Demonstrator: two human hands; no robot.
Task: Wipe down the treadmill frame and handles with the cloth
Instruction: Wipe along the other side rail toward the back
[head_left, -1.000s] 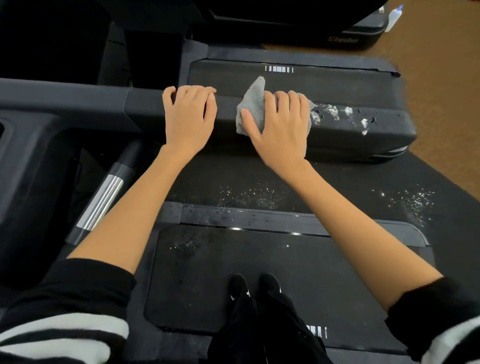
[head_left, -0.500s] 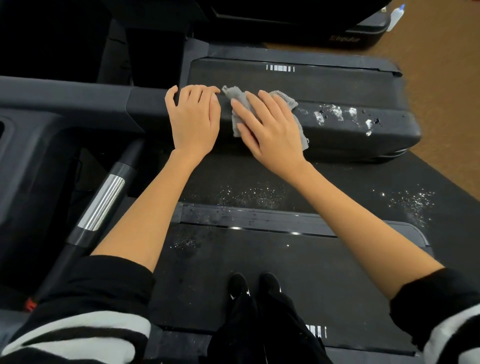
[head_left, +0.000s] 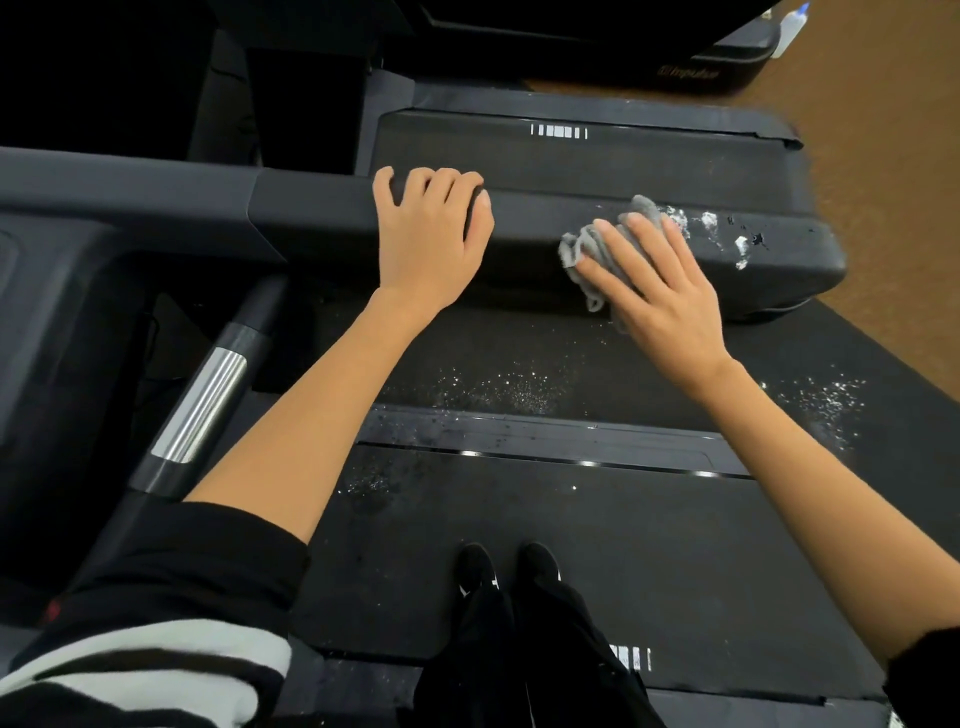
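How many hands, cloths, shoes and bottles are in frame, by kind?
hands: 2, left hand gripping the handrail, right hand pressing the cloth
cloth: 1
shoes: 2, and
bottle: 1
Total: 6

right hand (head_left: 657, 291) presses cloth (head_left: 597, 244) on handrail (head_left: 545, 239).
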